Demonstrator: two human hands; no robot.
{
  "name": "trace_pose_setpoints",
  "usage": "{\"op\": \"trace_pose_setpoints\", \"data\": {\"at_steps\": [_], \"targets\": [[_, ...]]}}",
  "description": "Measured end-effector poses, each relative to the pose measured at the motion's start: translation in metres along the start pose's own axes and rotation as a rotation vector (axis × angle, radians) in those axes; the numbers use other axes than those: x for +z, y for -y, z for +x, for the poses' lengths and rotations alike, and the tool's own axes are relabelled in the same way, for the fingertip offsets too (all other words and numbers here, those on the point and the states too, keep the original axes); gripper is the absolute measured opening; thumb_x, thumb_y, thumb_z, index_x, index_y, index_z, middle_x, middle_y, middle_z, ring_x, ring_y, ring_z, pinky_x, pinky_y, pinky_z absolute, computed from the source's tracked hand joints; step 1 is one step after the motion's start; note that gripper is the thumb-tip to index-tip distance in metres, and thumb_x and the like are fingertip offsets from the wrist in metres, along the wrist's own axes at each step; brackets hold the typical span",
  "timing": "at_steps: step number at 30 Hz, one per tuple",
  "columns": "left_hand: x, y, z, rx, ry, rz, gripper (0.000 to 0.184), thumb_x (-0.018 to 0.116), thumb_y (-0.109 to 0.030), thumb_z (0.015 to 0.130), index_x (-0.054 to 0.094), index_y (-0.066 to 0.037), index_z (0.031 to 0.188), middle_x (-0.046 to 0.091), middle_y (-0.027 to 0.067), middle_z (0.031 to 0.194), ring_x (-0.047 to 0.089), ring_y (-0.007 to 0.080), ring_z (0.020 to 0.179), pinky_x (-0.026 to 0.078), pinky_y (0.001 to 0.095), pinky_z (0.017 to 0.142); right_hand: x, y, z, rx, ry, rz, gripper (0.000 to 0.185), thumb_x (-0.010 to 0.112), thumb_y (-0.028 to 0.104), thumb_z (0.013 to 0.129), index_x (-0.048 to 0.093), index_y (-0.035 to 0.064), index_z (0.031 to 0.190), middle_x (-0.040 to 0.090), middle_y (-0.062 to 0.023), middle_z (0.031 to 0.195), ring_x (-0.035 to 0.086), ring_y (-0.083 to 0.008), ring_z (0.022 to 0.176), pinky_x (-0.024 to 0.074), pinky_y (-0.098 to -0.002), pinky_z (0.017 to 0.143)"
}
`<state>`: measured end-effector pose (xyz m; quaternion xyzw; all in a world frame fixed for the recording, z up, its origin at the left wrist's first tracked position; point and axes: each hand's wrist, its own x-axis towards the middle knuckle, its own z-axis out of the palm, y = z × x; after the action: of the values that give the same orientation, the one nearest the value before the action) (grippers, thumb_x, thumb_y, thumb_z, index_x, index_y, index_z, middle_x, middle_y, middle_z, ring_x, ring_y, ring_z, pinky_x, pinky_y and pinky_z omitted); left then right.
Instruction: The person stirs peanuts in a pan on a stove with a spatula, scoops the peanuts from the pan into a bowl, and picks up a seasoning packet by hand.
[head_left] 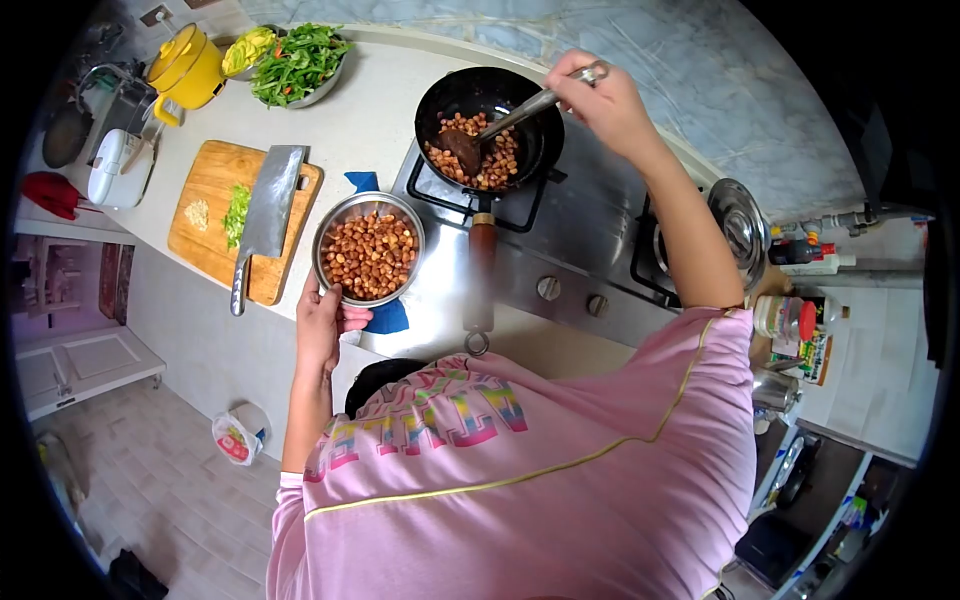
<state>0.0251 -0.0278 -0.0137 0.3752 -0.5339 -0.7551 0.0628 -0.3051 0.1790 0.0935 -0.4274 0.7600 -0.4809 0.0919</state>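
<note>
My left hand (pixel 325 318) grips the near rim of a round metal bowl (pixel 320 262) filled with reddish-brown peanuts (pixel 370 255). The bowl sits at the left edge of the stove, over a blue cloth (pixel 388 318). My right hand (pixel 600 98) is closed round the metal handle of a spatula (pixel 520 112). Its dark brown head rests among more peanuts (pixel 490 168) in a black wok (pixel 540 140). The wok stands on the left burner, and its wooden handle (pixel 482 245) points towards my body.
Left of the bowl, a cleaver (pixel 272 200) lies on a wooden cutting board (pixel 210 165) with chopped green pieces (pixel 237 215) and minced bits (pixel 197 214). Behind are a bowl of green vegetables (pixel 300 65) and a yellow pot (pixel 187 68). A metal lid (pixel 738 225) covers the right burner.
</note>
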Motion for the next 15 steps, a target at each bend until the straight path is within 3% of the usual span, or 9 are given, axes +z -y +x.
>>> {"op": "trace_pose_setpoints", "data": {"at_steps": [3,6,9,15], "targets": [[-0.001,-0.002,0.001,0.009,0.002,-0.002,0.039,0.034,-0.007,0.090,0.032,-0.004,0.128,0.062,0.0148,0.079,0.063,0.0188,0.055,0.053,0.0242,0.045,-0.012,-0.035,0.003,0.280,-0.119,0.313,0.015,0.052,0.017,0.085,0.059,0.0051,0.079,0.055,-0.0013,0.062,0.046,-0.0043,0.050,0.0345,-0.0161,0.042],[0.000,-0.006,0.001,0.027,-0.007,-0.001,0.038,0.034,-0.007,0.090,0.033,-0.004,0.128,0.062,0.0146,0.079,0.063,0.0186,0.055,0.053,0.0240,0.045,-0.014,-0.077,-0.007,0.404,-0.216,0.495,0.015,0.052,0.015,0.084,0.057,0.0018,0.080,0.055,-0.0037,0.059,0.047,-0.0058,0.047,0.0348,-0.0182,0.041],[-0.001,-0.011,0.003,0.044,-0.019,0.011,0.038,0.034,-0.007,0.090,0.033,-0.003,0.128,0.062,0.0149,0.078,0.063,0.0187,0.054,0.053,0.0239,0.045,-0.007,-0.095,-0.018,0.471,-0.292,0.634,0.014,0.052,0.014,0.083,0.056,0.0002,0.081,0.055,-0.0053,0.058,0.047,-0.0065,0.045,0.0345,-0.0190,0.040],[-0.002,-0.016,0.006,0.056,-0.011,0.023,0.038,0.033,-0.006,0.089,0.033,-0.003,0.127,0.061,0.0149,0.075,0.063,0.0198,0.054,0.054,0.0242,0.046,-0.004,-0.070,-0.017,0.375,-0.354,0.495,0.015,0.052,0.015,0.083,0.056,-0.0002,0.082,0.055,-0.0053,0.058,0.045,-0.0059,0.045,0.0331,-0.0190,0.039]]}}
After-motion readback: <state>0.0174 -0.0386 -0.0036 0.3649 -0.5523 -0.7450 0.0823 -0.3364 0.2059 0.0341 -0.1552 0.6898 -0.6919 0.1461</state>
